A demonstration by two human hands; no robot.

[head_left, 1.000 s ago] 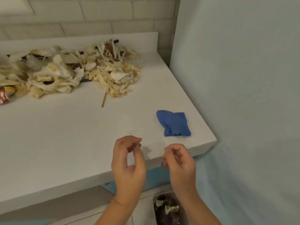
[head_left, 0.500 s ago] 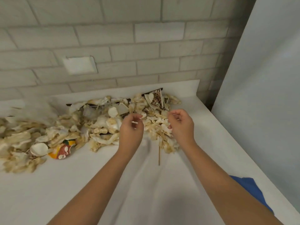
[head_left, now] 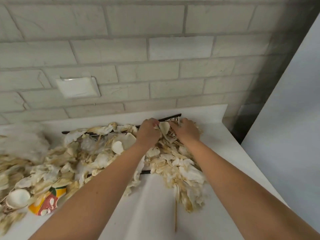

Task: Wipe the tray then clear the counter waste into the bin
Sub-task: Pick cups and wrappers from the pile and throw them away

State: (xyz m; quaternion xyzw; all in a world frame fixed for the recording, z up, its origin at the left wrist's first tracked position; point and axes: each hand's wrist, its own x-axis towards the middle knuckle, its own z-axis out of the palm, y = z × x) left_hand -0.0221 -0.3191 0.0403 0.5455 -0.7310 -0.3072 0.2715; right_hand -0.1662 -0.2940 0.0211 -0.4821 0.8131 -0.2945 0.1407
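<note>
A heap of pale, stained waste scraps covers the white counter along the brick wall. Under the heap lies a dark tray; only thin strips of its rim show. Both arms reach to the far end of the heap. My left hand has its fingers curled on a pale shell-like scrap. Just to its right, my right hand curls over a patterned paper scrap and a thin stick. No bin or cloth is in view.
A thin wooden skewer lies on the counter in front of the heap. An orange and red paper cup lies on its side at the left. A grey-blue panel bounds the counter on the right. A white wall plate sits above.
Both hands have moved from the counter's front edge to the back of the heap and closed on scraps there. The view has tilted up, and the blue cloth has dropped out of sight.
</note>
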